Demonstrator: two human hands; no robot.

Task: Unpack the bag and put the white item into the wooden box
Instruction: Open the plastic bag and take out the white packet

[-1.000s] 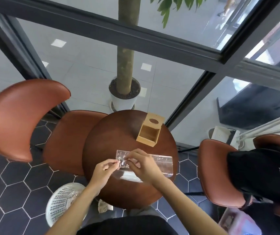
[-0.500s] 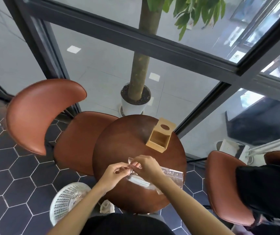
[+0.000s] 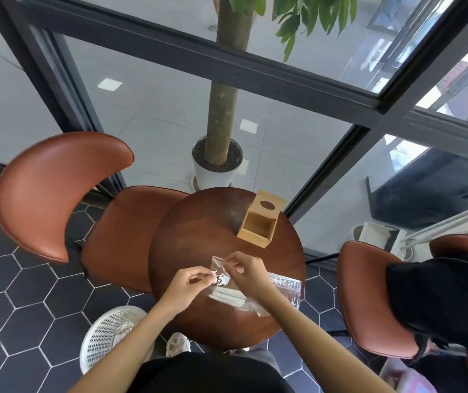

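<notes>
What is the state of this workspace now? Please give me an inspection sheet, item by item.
Surface: round dark wooden table.
Job's things: clear plastic bag with a white item inside; wooden box at the far edge, apart from the bag.
Clutter: nothing seen.
Grippers: left hand and right hand both pinch the bag's end.
Cables: nothing seen.
Surroundings: brown chairs, white basket, potted tree, black backpack.

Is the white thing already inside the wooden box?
No, the wooden box looks empty, and the white item lies inside the clear bag that both hands pinch.
</notes>
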